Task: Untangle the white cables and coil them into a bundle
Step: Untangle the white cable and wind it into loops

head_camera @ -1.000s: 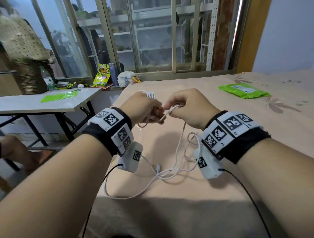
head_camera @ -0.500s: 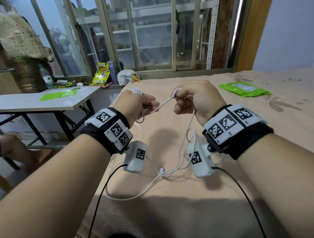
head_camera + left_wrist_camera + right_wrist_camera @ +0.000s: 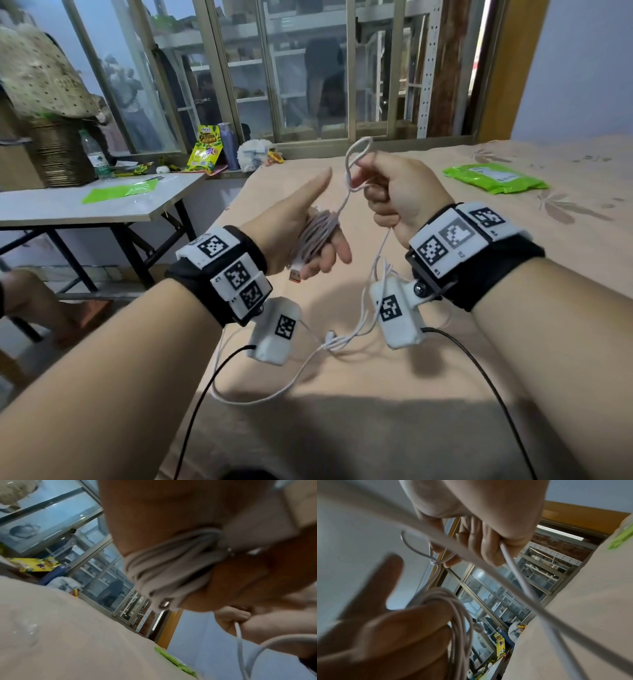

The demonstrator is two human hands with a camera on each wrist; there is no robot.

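Note:
A white cable coil (image 3: 317, 236) is wound round the straight fingers of my left hand (image 3: 298, 216), whose thumb points up and away; a USB plug (image 3: 295, 275) hangs from the coil's lower end. My right hand (image 3: 394, 185), to the right and a little higher, grips the same white cable, and a small loop (image 3: 358, 150) stands above its fingers. From that fist the loose cable (image 3: 329, 342) drops to the bed in tangled curves. The left wrist view shows the coil (image 3: 171, 563) close up. In the right wrist view the cable (image 3: 513, 563) leaves the curled fingers (image 3: 488, 540).
The beige bed (image 3: 411, 411) fills the lower right, with a green packet (image 3: 493, 178) far right. A grey folding table (image 3: 85, 209) stands left, holding a green sheet, a bottle and a basket. Snack bags line the window sill. Black camera wires trail from both wrists.
The hands have drawn apart. My left hand has spread its fingers and thumb, baring the coil. My right hand has risen, pulling the cable up into a loop.

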